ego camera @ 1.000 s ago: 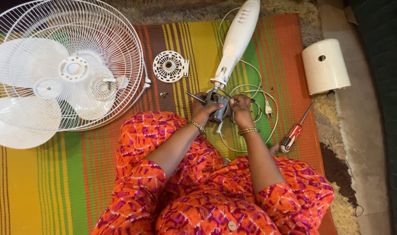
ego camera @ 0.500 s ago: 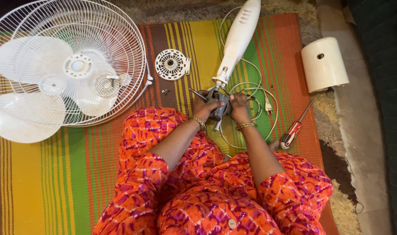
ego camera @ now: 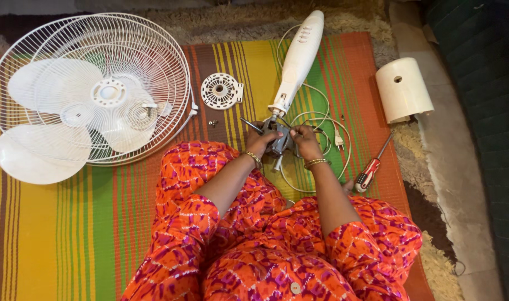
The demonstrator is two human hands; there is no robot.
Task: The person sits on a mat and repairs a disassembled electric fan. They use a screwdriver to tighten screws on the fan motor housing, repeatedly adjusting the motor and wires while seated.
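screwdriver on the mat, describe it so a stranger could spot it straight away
Start at the cream motor cover at the striped mat's right edge. Just below it lies the screwdriver, slanting down towards the person's right knee. It alone has a red-and-black handle and a thin metal shaft.

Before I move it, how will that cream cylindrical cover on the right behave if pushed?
The cream cover lies on its curved side, so it will probably roll. It looks like a hollow plastic shell, likely light. Half on the mat edge, it may rock or tip off.
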